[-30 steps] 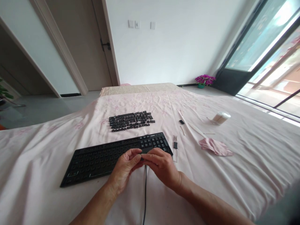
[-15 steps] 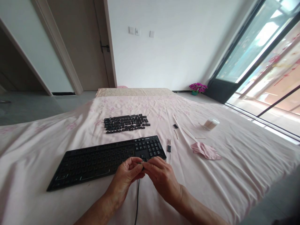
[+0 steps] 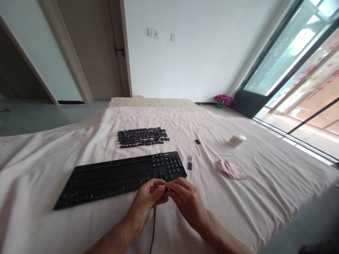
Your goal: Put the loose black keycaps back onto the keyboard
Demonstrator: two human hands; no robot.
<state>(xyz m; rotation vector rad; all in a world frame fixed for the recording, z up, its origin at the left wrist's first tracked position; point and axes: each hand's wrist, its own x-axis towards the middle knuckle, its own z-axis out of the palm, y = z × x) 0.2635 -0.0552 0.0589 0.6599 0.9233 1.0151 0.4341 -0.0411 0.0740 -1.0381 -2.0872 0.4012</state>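
A black keyboard (image 3: pixel 119 176) lies on a bed covered with a pale pink sheet (image 3: pixel 53 148); most of its keycaps are off. My left hand (image 3: pixel 148 201) and my right hand (image 3: pixel 186 203) meet just in front of the keyboard's right end. Both pinch a small dark thing between their fingertips, too hidden to name. A black cable (image 3: pixel 153 229) runs from beneath my hands toward me. A pile of loose black keycaps (image 3: pixel 141 137) lies behind the keyboard.
Right of the keyboard lie a small black-and-white tool (image 3: pixel 189 165), a crumpled pink cloth (image 3: pixel 229 169), thin sticks (image 3: pixel 201 139) and a round tub of cotton swabs (image 3: pixel 237 140). A pot of purple flowers (image 3: pixel 222 100) stands by the glass door.
My hands have drawn a little toward me and stay pinched together. The view has swung slightly, and the keyboard and keycaps lie as before.
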